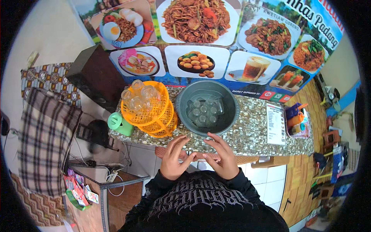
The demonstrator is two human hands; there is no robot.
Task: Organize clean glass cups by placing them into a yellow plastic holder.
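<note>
My left hand (176, 159) and my right hand (221, 156) hover at the near edge of the table, fingers apart, holding nothing. Just beyond them stands a round grey plastic basin (181, 108). Several clear glasses (203, 109) sit close together on its bottom, apparently in water. To the basin's left is a tiered orange plastic rack (158, 123), with several clear glass cups (142, 95) in its top basket. The fingertips of my right hand are near the basin's front rim; whether they touch it I cannot tell.
A green lidded plastic container (120, 124) stands left of the rack. On the right lie a printed sheet (275, 124) and a small tray (307, 132) with bottles. A dark speaker cabinet (95, 75) and a food banner (197, 62) rise behind the pebble-patterned tabletop (249, 139).
</note>
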